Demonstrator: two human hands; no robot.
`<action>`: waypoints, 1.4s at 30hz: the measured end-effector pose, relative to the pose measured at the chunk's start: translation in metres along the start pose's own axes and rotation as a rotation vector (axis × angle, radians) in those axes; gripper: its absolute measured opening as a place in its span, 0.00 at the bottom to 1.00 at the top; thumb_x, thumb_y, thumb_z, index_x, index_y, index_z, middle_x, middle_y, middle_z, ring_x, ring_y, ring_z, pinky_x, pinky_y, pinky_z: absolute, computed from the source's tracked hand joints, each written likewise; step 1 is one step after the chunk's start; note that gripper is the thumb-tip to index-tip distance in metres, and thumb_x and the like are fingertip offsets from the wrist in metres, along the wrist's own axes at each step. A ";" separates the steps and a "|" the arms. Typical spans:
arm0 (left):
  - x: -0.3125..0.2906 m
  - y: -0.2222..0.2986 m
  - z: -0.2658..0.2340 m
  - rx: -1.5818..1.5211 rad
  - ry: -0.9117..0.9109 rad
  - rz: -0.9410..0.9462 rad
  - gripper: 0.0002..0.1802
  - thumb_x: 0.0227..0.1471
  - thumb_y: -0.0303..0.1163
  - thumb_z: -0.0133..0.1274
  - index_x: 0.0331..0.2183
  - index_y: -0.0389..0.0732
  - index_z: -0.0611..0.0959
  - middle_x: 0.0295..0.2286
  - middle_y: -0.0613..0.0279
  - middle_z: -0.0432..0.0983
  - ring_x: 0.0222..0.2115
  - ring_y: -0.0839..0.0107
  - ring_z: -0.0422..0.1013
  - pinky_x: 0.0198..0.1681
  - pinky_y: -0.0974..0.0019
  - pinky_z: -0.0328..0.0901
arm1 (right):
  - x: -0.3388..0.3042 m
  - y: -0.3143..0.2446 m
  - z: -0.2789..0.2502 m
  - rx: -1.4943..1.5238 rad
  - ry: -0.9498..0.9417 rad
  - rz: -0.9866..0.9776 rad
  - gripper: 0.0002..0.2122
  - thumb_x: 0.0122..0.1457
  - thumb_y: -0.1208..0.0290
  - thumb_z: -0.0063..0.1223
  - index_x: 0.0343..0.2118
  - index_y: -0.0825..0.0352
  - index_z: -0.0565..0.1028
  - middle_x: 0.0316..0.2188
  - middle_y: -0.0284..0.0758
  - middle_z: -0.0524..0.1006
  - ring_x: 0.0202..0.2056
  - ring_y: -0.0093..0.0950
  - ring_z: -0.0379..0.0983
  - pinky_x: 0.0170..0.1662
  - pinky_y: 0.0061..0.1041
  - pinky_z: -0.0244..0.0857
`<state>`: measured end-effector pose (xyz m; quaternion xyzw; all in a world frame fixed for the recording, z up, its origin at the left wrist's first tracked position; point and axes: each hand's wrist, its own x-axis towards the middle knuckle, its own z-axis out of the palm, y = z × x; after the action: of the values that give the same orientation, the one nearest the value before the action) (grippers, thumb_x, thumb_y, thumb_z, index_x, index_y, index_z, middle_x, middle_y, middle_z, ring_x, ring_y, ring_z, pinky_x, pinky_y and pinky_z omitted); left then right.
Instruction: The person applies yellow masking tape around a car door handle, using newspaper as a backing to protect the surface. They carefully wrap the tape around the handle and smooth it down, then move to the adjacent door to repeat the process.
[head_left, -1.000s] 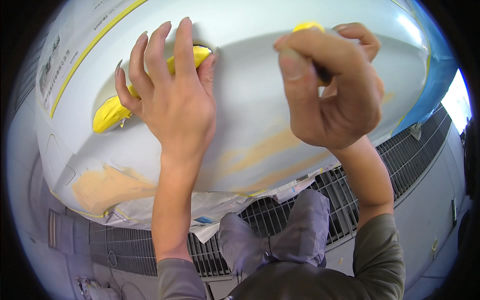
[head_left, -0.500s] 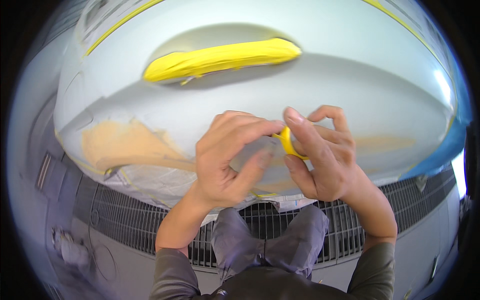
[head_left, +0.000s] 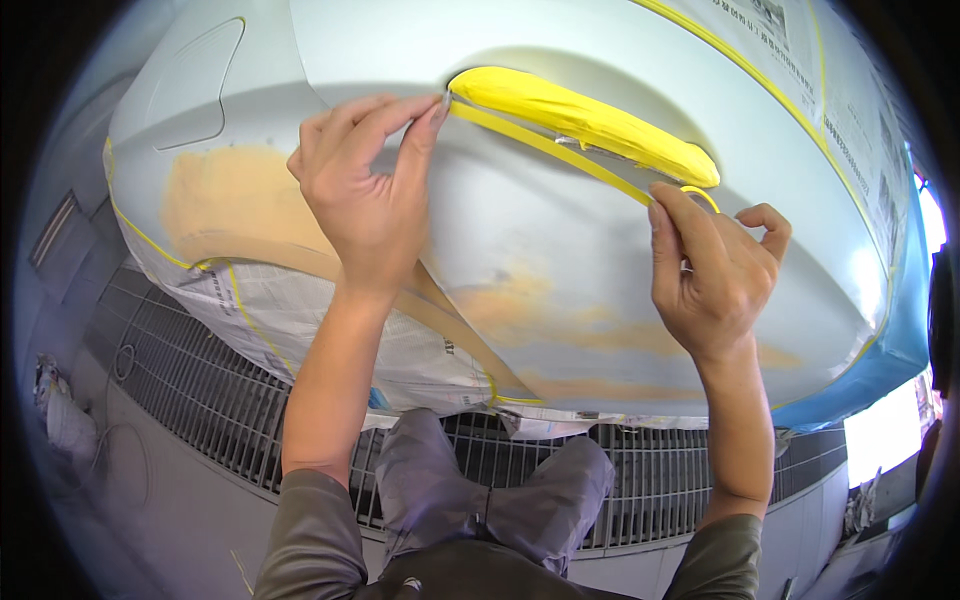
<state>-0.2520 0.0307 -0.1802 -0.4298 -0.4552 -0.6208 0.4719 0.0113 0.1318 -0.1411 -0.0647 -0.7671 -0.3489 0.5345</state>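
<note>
My left hand is closed in a pinch on the end of a yellow masking tape strip, beside the left end of a car door handle. That handle is wrapped in yellow tape, with a ragged lower edge. The strip stretches taut below the handle, down to the right. At its other end my right hand is closed on the masking tape roll; a yellow arc of the roll shows above the fingers, and the rest is hidden. Both hands are in front of the pale grey car door.
Tan filler patches mark the bodywork. Printed paper edged with yellow tape covers its lower left, and more paper the upper right. Blue sheeting hangs at the right. Metal floor grating lies below.
A length of tape is now drawn out between my hands. My left hand has moved up and left to the handle's end, my right hand to the right. The view has shifted.
</note>
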 end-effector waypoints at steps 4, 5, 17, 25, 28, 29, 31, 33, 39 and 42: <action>0.000 -0.005 0.006 0.017 -0.009 0.020 0.06 0.54 0.34 0.70 0.37 0.52 0.93 0.34 0.77 0.84 0.39 0.71 0.71 0.51 0.63 0.55 | 0.003 -0.005 0.001 -0.012 -0.042 0.001 0.04 0.59 0.75 0.68 0.36 0.60 0.85 0.16 0.23 0.76 0.16 0.21 0.65 0.42 0.28 0.55; -0.001 -0.005 0.007 0.031 -0.011 0.027 0.07 0.54 0.34 0.70 0.37 0.52 0.93 0.34 0.78 0.84 0.39 0.72 0.71 0.51 0.63 0.54 | 0.004 -0.006 0.000 -0.009 -0.051 0.012 0.04 0.60 0.76 0.67 0.37 0.61 0.85 0.17 0.25 0.78 0.16 0.21 0.65 0.41 0.27 0.54; -0.001 -0.006 0.017 0.139 0.135 0.106 0.12 0.46 0.34 0.73 0.37 0.53 0.93 0.29 0.78 0.78 0.32 0.74 0.69 0.44 0.63 0.53 | 0.005 -0.004 -0.002 -0.027 -0.111 0.019 0.04 0.61 0.76 0.66 0.37 0.59 0.85 0.13 0.23 0.73 0.14 0.19 0.62 0.41 0.27 0.52; -0.019 0.009 0.020 0.087 -0.011 0.057 0.18 0.50 0.31 0.66 0.46 0.45 0.90 0.31 0.71 0.74 0.32 0.70 0.69 0.43 0.61 0.53 | 0.005 0.000 0.001 -0.030 -0.077 -0.008 0.04 0.58 0.73 0.69 0.35 0.58 0.85 0.15 0.22 0.74 0.16 0.22 0.64 0.41 0.27 0.55; -0.021 0.013 0.025 0.094 -0.017 0.027 0.18 0.50 0.35 0.67 0.45 0.45 0.90 0.31 0.69 0.74 0.33 0.69 0.69 0.44 0.60 0.53 | -0.002 0.010 0.004 -0.062 -0.048 -0.022 0.05 0.59 0.73 0.68 0.37 0.57 0.85 0.15 0.22 0.74 0.16 0.21 0.64 0.41 0.27 0.55; -0.020 0.014 0.026 0.129 -0.017 0.055 0.19 0.51 0.37 0.68 0.46 0.45 0.90 0.32 0.69 0.74 0.34 0.68 0.70 0.45 0.59 0.53 | -0.004 0.015 0.004 -0.085 -0.054 -0.021 0.05 0.59 0.72 0.68 0.38 0.57 0.85 0.15 0.22 0.74 0.16 0.21 0.64 0.41 0.27 0.55; -0.016 0.012 0.022 0.197 -0.040 0.088 0.21 0.52 0.43 0.69 0.47 0.47 0.90 0.34 0.69 0.74 0.36 0.68 0.70 0.46 0.58 0.53 | -0.012 0.027 0.002 -0.132 -0.023 -0.004 0.05 0.59 0.72 0.68 0.38 0.56 0.85 0.15 0.22 0.73 0.16 0.21 0.65 0.40 0.26 0.55; -0.008 0.012 0.017 0.255 -0.041 0.118 0.24 0.54 0.49 0.68 0.50 0.49 0.89 0.40 0.69 0.75 0.41 0.68 0.69 0.49 0.57 0.52 | -0.021 0.037 -0.001 -0.184 -0.020 0.024 0.05 0.60 0.70 0.68 0.38 0.55 0.85 0.16 0.22 0.75 0.17 0.21 0.65 0.40 0.27 0.55; 0.025 0.029 0.021 0.430 -0.290 0.370 0.25 0.65 0.53 0.57 0.60 0.59 0.83 0.57 0.72 0.72 0.57 0.65 0.64 0.61 0.55 0.50 | -0.041 0.057 0.004 -0.170 0.081 0.071 0.03 0.59 0.68 0.69 0.32 0.52 0.82 0.17 0.20 0.77 0.18 0.20 0.69 0.40 0.27 0.55; 0.034 0.050 0.036 0.471 -0.392 0.500 0.25 0.67 0.55 0.52 0.60 0.61 0.82 0.61 0.74 0.69 0.62 0.65 0.61 0.64 0.54 0.49 | -0.042 0.060 0.011 -0.182 0.122 0.098 0.05 0.59 0.66 0.68 0.29 0.52 0.81 0.16 0.20 0.77 0.17 0.21 0.70 0.41 0.28 0.57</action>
<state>-0.2060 0.0519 -0.1323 -0.5177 -0.5481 -0.2712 0.5983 0.0485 0.1948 -0.1518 -0.1288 -0.6942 -0.3939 0.5886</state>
